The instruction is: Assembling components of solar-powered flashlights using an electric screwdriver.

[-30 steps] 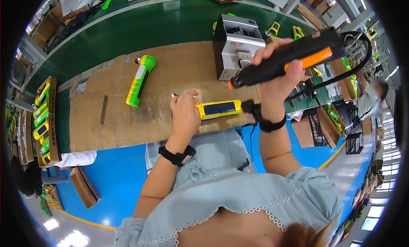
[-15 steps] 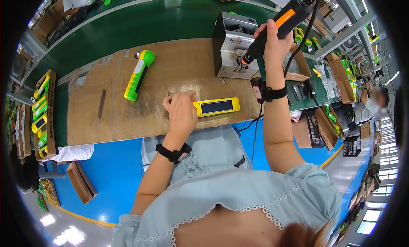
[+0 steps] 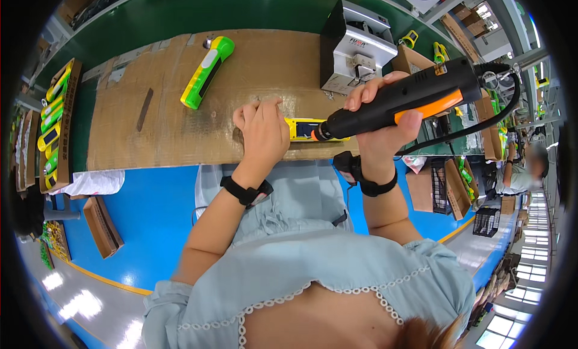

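Observation:
A black electric screwdriver with an orange lever is gripped in my right hand, its fingers wrapped around the body. Its tip points left and reaches the dark panel of a yellow flashlight lying on the cardboard. Whether the tip touches the panel or hovers just above it, I cannot tell. My left hand is closed over the left end of that flashlight and hides it. Farther back on the left lies a green and yellow flashlight, tilted on the cardboard sheet.
Behind the screwdriver stands a silver and black box-shaped machine, probably a screw feeder. A carton of several flashlights sits at the left edge. The screwdriver's black cable loops on the right. A person is in the right background.
My right hand has brought the screwdriver down from the machine toward the yellow flashlight, turning its tip leftward. The left hand stays on the flashlight. The whole view has shifted a little.

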Tool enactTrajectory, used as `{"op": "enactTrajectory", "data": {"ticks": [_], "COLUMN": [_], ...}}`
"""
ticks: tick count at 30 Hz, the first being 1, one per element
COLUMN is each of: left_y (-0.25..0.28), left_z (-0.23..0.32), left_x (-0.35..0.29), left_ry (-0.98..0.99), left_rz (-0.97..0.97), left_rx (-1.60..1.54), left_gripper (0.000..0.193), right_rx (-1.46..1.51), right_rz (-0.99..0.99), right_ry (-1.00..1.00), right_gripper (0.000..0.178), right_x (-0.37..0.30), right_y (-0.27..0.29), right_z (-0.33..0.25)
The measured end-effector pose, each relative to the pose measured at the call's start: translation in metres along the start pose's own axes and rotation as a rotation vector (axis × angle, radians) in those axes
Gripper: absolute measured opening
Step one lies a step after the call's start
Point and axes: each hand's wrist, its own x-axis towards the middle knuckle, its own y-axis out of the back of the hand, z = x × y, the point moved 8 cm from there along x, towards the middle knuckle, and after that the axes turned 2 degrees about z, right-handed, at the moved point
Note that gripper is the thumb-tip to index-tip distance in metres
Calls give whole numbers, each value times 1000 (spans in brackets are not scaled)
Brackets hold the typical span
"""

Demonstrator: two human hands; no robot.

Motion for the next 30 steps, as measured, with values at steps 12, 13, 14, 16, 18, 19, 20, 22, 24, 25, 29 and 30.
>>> {"op": "enactTrajectory", "data": {"ticks": [12, 13, 14, 16, 18, 19, 20, 22, 24, 25, 29, 30], "left_y": [3, 3, 3, 3, 4, 4, 4, 4, 3, 3, 4, 4], "left_z": [-4, -4, -4, -5, -5, -4, -4, -3, -3, -3, -3, -3], "left_x": [1, 1, 1, 1, 0, 1, 1, 1, 1, 1, 1, 1], "left_ry": [29, 21, 13, 15, 16, 11, 5, 2, 0, -1, -1, 0], "left_rz": [50, 57, 65, 62, 58, 60, 61, 51, 42, 45, 67, 67], "left_rx": [-17, -23, -29, -28, -25, -34, -42, -51, -60, -58, -52, -50], "left_gripper": [30, 30, 29, 29, 28, 28, 27, 26, 26, 25, 23, 23], "right_rx": [-52, -45, -39, -28, -17, -10, -2, -12, -20, -105, -213, -211], "right_rz": [-15, -3, 9, 11, 12, 3, -7, 15, 37, 36, 17, 16], "right_ry": [-76, -64, -51, -54, -57, -49, -42, -44, -47, -51, -58, -59], "right_gripper": [55, 52, 49, 46, 43, 42, 41, 40, 40, 46, 52, 52], "right_x": [-11, -11, -11, -10, -11, -11, -10, -10, -9, -9, -6, -5], "right_y": [-19, -18, -17, -18, -19, -19, -20, -19, -17, -16, -17, -18], "right_z": [17, 16, 16, 17, 18, 18, 18, 19, 20, 21, 22, 23]}}
